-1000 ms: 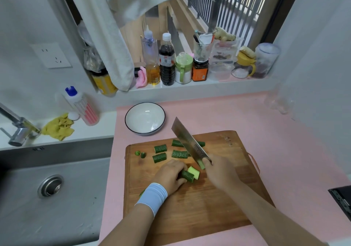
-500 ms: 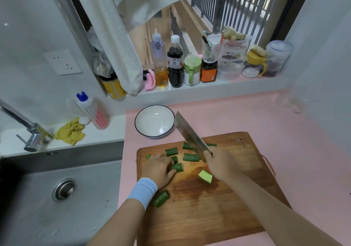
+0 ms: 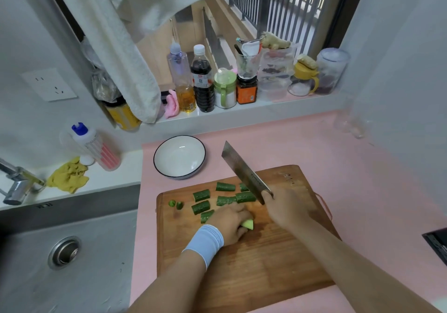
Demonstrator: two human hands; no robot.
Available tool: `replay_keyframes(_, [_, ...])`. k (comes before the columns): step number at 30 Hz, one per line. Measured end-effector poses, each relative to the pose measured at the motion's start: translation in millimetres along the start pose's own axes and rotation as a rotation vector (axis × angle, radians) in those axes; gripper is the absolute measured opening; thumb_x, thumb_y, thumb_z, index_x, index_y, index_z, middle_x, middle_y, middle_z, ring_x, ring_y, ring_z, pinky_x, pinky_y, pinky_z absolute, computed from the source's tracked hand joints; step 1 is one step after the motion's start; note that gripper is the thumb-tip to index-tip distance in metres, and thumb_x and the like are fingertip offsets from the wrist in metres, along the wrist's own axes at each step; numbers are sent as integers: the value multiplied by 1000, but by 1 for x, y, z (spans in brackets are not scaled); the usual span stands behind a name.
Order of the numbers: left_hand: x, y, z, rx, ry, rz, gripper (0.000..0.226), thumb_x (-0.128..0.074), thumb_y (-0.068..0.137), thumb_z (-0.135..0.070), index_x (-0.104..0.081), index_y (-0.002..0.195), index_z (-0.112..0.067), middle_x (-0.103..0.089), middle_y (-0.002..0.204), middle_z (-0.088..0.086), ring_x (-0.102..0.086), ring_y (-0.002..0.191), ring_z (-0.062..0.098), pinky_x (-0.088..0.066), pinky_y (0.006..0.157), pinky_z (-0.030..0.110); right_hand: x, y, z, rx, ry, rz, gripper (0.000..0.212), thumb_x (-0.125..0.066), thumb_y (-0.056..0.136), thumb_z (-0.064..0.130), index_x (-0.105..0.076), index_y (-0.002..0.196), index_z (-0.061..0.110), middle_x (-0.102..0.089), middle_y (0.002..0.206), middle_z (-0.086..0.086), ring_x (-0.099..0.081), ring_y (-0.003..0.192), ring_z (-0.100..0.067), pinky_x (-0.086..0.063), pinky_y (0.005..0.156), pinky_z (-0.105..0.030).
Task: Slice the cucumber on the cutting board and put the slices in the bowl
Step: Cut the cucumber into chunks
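Note:
A wooden cutting board [image 3: 254, 269] lies on the pink counter. Several green cucumber chunks [image 3: 226, 187] are spread over its far left part, with two tiny end bits [image 3: 175, 204] at the left edge. My left hand [image 3: 229, 223], with a white wristband, curls over a pale cucumber piece [image 3: 248, 224] on the board. My right hand [image 3: 287, 206] grips the handle of a cleaver [image 3: 242, 171], its blade raised and tilted above the chunks. An empty white bowl [image 3: 179, 156] with a dark rim stands just beyond the board.
A steel sink [image 3: 67, 252] with a tap [image 3: 17, 184] lies left of the board. A yellow cloth [image 3: 69, 178] and a dish soap bottle [image 3: 96, 146] sit behind it. Bottles and jars [image 3: 232, 80] line the windowsill. A dark object [image 3: 436, 242] is at the right edge.
My left hand moved right from the chunk group to the pale cut piece and now holds it. The cleaver stays raised in my right hand. The camera shifted slightly.

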State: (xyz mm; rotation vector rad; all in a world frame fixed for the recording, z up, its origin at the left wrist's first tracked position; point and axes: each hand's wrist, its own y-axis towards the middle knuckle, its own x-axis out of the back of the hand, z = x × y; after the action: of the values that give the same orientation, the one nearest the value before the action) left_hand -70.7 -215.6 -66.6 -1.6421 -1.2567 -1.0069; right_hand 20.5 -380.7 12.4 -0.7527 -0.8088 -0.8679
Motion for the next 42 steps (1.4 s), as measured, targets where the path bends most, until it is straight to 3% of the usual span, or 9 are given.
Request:
replay_keyframes(6, [15, -6, 21, 144, 220, -55, 41, -38, 100, -50, -66, 116, -26, -66, 111, -4, -52, 110, 20, -30, 97, 34, 3, 4, -4, 17, 46, 25, 31, -41, 104, 36, -55, 78, 26, -60, 68, 5, -59, 63, -16, -46, 54, -32])
replay_keyframes(10, [28, -13, 33, 327, 255, -103, 39, -37, 97, -56, -62, 112, -30, -66, 110, -5, -50, 109, 18, -30, 96, 32, 5, 3, 6, 38, 37, 58, 33, -41, 105, 33, -50, 74, 28, -56, 65, 6, -52, 56, -12, -33, 48, -28])
replay_keyframes(13, [27, -21, 35, 391, 280, -155, 37, -39, 97, -54, -62, 113, -29, -66, 108, -9, -51, 106, 17, -31, 93, 33, 4, 0, 13, 62, 20, 65, 31, -41, 105, 33, -49, 75, 30, -58, 69, 7, -54, 59, -12, -36, 50, -28])
replay_keyframes(18, [19, -47, 37, 441, 207, -290, 39, -39, 94, -51, -70, 108, -31, -65, 102, -10, -54, 99, 19, -38, 86, 33, 2, -7, 24, 103, 26, 99, 30, -40, 105, 32, -51, 78, 29, -60, 71, 4, -56, 60, -16, -39, 51, -29])
replay_keyframes(23, [19, -97, 33, 525, -100, -317, 32, -60, 81, -57, -54, 97, -30, -54, 98, -12, -51, 90, 16, -42, 79, 30, -8, -18, 35, 157, -9, 113, 29, -40, 104, 31, -50, 77, 29, -56, 68, 4, -54, 60, -17, -36, 50, -29])
replay_keyframes(28, [12, -142, 26, 513, -123, -156, 52, -69, 64, -67, -46, 95, -32, -50, 97, -21, -48, 83, 8, -35, 69, 21, -21, -36, 43, 189, -17, 119, 27, -40, 103, 35, -57, 83, 28, -62, 74, 6, -60, 69, -18, -51, 62, -31])
replay_keyframes(32, [-1, -150, 25, 547, -133, -80, 36, -69, 77, -46, -48, 105, -36, -53, 113, -18, -57, 97, 14, -47, 83, 26, -29, -49, 42, 217, -18, 132, 28, -40, 102, 36, -54, 79, 31, -63, 73, 7, -61, 71, -18, -54, 66, -34])
replay_keyframes(38, [-9, -123, 8, 378, -71, -230, 38, -66, 87, -29, -61, 125, -26, -57, 125, -6, -49, 118, 16, -40, 101, 28, -27, -65, 28, 198, -7, 135, 30, -43, 103, 33, -52, 74, 28, -61, 71, 6, -59, 68, -17, -41, 54, -29])
replay_keyframes(42, [-20, -94, -11, 192, 13, -248, 37, -70, 85, -20, -66, 121, -21, -64, 116, -2, -55, 108, 20, -50, 89, 36, -19, -74, 9, 188, -34, 159, 28, -42, 104, 34, -54, 78, 31, -62, 72, 7, -59, 66, -12, -39, 52, -29])
